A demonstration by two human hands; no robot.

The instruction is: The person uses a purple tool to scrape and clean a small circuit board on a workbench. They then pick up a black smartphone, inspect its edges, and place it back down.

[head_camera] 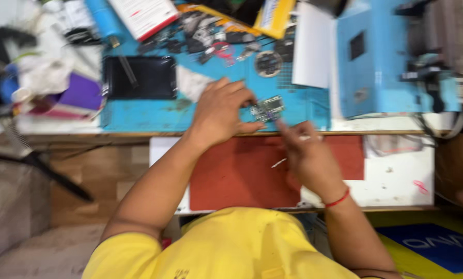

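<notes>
A black tray (138, 77), purple box (81, 93) and white sheet (311, 46) crowd the blue mat (149, 116).

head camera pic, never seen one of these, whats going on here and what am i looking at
This is one picture from a camera worn on a person's head, looking down at their own two bare hands; the yellow shirt at the bottom is theirs. There is no machine. The left hand grips a small circuit board over a blue mat. The right hand, with a red thread at the wrist, reaches its fingers to the board; whether it holds a tool is too blurred to tell. On the bench lie a black tray, small dark parts, a white sheet and a red pad.
</notes>
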